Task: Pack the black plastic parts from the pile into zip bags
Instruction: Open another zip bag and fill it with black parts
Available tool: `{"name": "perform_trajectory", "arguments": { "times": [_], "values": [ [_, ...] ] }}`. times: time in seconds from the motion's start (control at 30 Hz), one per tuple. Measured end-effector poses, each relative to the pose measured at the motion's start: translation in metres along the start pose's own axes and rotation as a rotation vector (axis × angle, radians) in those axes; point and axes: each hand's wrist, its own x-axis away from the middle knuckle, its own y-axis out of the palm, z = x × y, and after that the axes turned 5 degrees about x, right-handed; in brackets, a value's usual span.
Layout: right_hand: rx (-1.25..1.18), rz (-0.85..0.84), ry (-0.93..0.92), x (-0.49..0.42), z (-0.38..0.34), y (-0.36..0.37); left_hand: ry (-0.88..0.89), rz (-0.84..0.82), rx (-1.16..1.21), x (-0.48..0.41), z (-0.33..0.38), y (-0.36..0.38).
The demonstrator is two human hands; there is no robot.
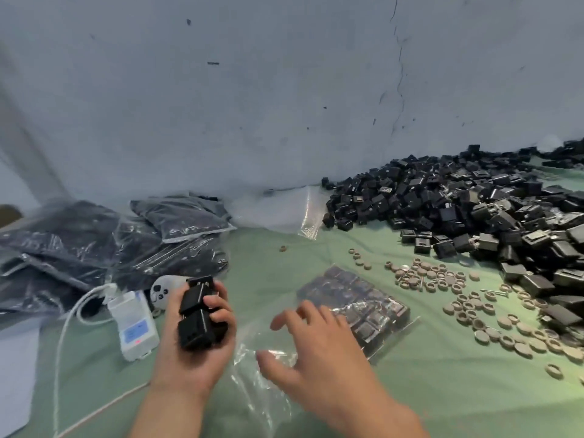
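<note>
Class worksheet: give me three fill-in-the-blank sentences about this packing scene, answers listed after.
1. The left hand grips several ____ plastic parts.
2. The right hand is spread above a zip bag on the ____ cloth.
3. The big pile of loose parts lies to the person's ____.
Missing words: black; green; right.

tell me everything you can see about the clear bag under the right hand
The clear zip bag lies flat on the green cloth, running diagonally. It looks like thin, glossy plastic. Its far half holds black parts packed in neat rows; its near half is empty and crinkled. The right hand, fingers spread, is over its middle and seems to rest on it. Whether its mouth is open cannot be told.
</note>
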Motion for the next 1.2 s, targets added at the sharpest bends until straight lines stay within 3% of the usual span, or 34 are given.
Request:
{"name": "perform_trajectory", "arguments": {
  "times": [0.1,0.23,0.3,0.43,0.6,0.83,1.2],
  "values": [
    [0.091,-0.118,-0.055,0.011,-0.029,0.016,0.044,0.129,0.021,0.012,0.006,-0.013],
    [0.246,-0.122,-0.047,0.019,-0.044,0.032,0.071,0.226,0.045,0.025,0.01,-0.021],
    [0.226,-0.054,0.005,0.021,-0.043,0.033,0.067,0.25,0.027,0.032,0.011,-0.025],
    [-0.056,0.169,0.146,0.022,-0.04,0.027,-0.065,0.229,0.005,0.041,0.008,-0.027],
    [-0.07,0.233,0.209,0.023,-0.04,0.025,-0.266,0.243,-0.113,0.04,-0.027,-0.021],
    [-0.072,0.256,0.19,0.026,-0.043,0.025,-0.079,0.392,-0.36,0.021,-0.036,-0.026],
    [-0.242,0.298,0.313,0.017,-0.04,0.033,0.094,0.513,-0.215,0.011,-0.038,-0.024]
  ]
}}
